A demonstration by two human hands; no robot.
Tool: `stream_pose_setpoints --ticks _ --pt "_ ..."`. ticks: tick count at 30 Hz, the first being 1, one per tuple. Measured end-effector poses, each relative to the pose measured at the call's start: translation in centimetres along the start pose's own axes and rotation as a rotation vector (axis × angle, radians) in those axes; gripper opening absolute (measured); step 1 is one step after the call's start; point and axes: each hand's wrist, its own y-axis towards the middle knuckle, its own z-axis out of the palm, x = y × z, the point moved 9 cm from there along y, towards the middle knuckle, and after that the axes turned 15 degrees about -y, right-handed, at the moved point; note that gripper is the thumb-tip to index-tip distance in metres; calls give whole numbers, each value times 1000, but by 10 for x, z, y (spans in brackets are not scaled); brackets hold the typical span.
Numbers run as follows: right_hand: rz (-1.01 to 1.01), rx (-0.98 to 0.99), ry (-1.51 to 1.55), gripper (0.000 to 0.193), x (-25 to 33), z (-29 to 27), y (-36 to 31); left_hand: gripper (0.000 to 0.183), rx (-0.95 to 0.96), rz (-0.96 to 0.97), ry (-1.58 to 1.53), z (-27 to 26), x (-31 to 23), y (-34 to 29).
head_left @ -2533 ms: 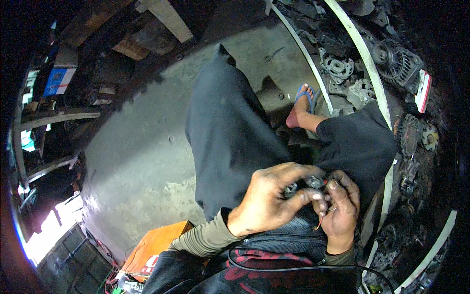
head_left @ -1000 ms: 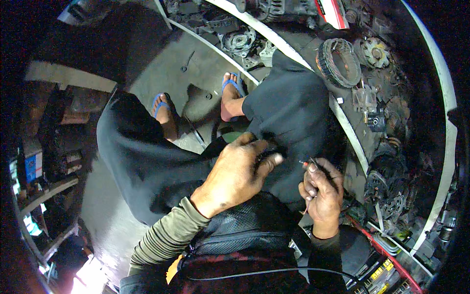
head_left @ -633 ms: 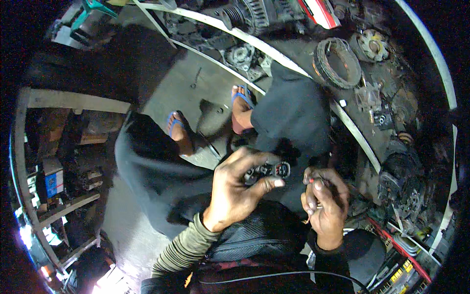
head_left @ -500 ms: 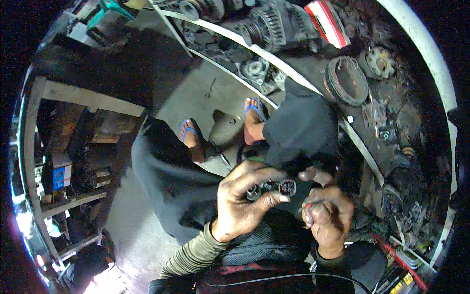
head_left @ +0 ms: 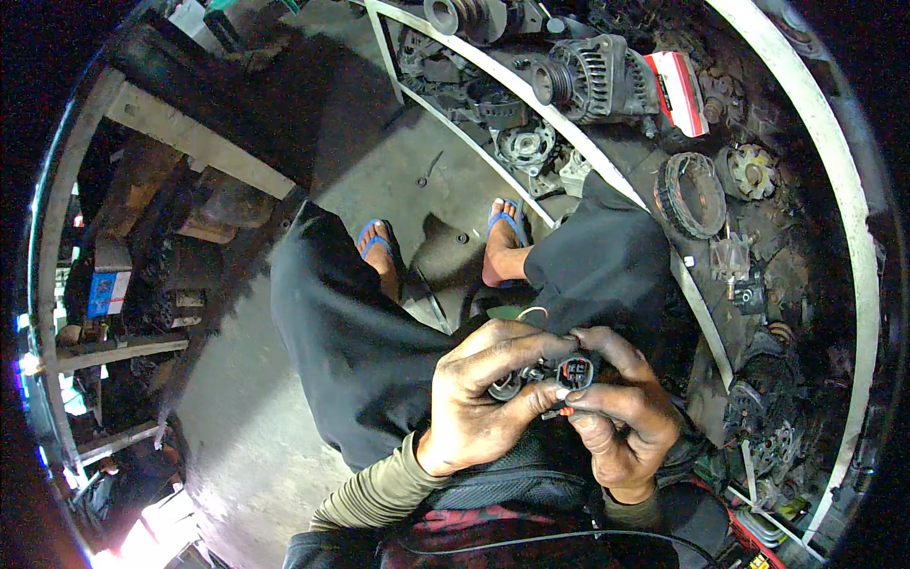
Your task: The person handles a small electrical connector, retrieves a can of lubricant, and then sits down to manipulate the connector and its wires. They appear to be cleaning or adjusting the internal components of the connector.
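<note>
My left hand [head_left: 474, 403] is closed around a small dark part with a round electrical connector [head_left: 575, 372], whose open end faces up and shows red inside. Thumb and forefinger grip it near this end. Right beside the connector is my right hand [head_left: 633, 417], its forefinger and thumb drawn together on a small red-orange piece [head_left: 567, 412] just below the connector's rim. Most of that piece is hidden by fingertips, so its kind cannot be made out. Both hands are above my lap, over the dark trousers [head_left: 351, 341].
A pale metal rail [head_left: 697, 303] borders greasy parts on my right. Among them lie an alternator [head_left: 602, 81], a stator ring [head_left: 690, 194], and a red-and-white box [head_left: 678, 93]. On the left, a shelf frame [head_left: 199, 142] holds a blue-and-white box [head_left: 109, 289].
My right hand has come up and left, from apart to meeting the connector with its fingertips. The left hand still grips the part. The whole view has shifted slightly.
</note>
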Motion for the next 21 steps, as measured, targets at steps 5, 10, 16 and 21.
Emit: stream_pose_setpoints --ticks 5,10,16,21 --pt "-3 24 -104 17 10 4 1 36 -7 -28 -61 -5 0 -1" --pt "-22 19 -175 17 13 7 -1 39 25 -48 -65 -8 8 -3" --pt "17 19 -105 16 3 7 -3 40 -123 -167 -170 -15 12 -12" --pt "148 27 160 19 -21 6 -8 33 46 -68 165 -20 -6 -1"
